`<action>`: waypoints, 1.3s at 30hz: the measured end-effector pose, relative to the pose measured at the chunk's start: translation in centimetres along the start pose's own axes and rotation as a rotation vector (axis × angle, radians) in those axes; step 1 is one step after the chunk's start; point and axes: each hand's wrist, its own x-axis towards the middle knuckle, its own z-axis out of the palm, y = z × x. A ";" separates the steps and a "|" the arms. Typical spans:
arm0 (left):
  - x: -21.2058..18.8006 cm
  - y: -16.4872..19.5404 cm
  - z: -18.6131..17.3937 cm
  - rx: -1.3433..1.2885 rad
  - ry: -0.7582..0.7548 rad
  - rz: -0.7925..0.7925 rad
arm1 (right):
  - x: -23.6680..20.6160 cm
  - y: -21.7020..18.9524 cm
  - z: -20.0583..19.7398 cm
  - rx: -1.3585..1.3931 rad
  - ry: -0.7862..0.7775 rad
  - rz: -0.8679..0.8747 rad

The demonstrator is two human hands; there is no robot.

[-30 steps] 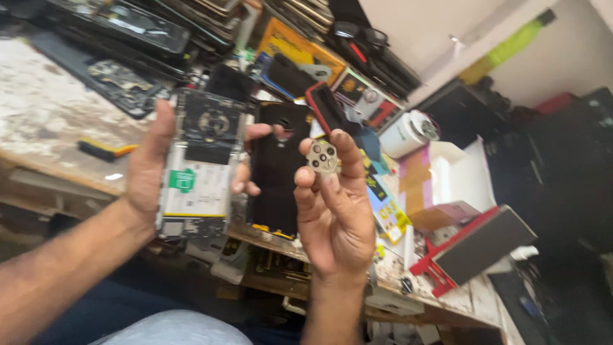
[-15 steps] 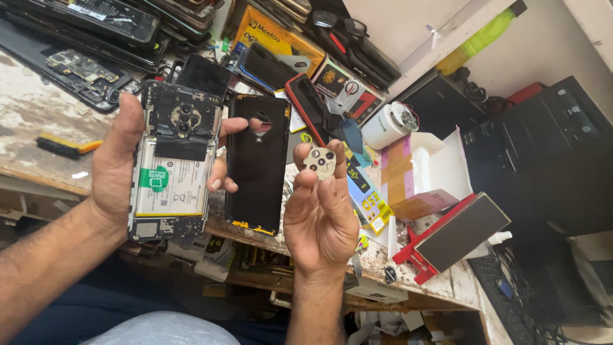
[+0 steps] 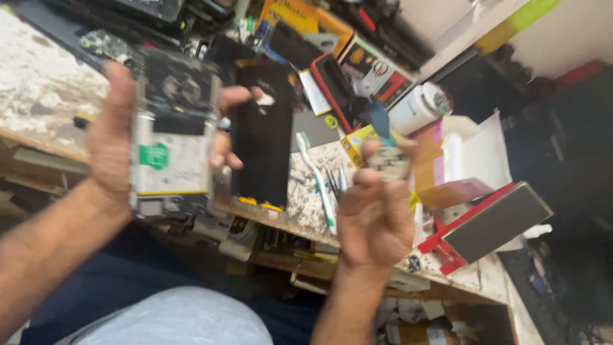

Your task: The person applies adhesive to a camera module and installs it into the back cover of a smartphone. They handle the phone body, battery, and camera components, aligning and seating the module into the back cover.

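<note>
Gripping an opened phone [image 3: 171,144], the left hand [image 3: 118,137] has its fingers wrapped round the edges, just left of a black back cover [image 3: 262,137]. Right of that cover, the right hand [image 3: 377,207] pinches a small camera module [image 3: 388,164] between fingertips, above the bench [image 3: 38,96].

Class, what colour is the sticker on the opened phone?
Green, on the opened phone; head view shows it.

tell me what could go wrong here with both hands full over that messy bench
The small camera-ring part is only pinched at the right hand's fingertips; if it slips it could vanish into the clutter below. The left hand holds the opened phone and black back cover together, so the cover might slide loose.
</note>
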 end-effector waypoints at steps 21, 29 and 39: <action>-2.2 3.2 -10.1 0.062 0.101 0.058 | 0.0 2.7 -10.8 -0.400 0.509 0.084; -0.3 5.2 -12.1 -0.136 0.173 0.027 | 5.5 8.7 -8.7 -1.852 0.186 0.236; 1.4 7.0 -14.0 -0.055 0.141 0.032 | 10.5 13.6 -7.5 -2.081 0.102 0.264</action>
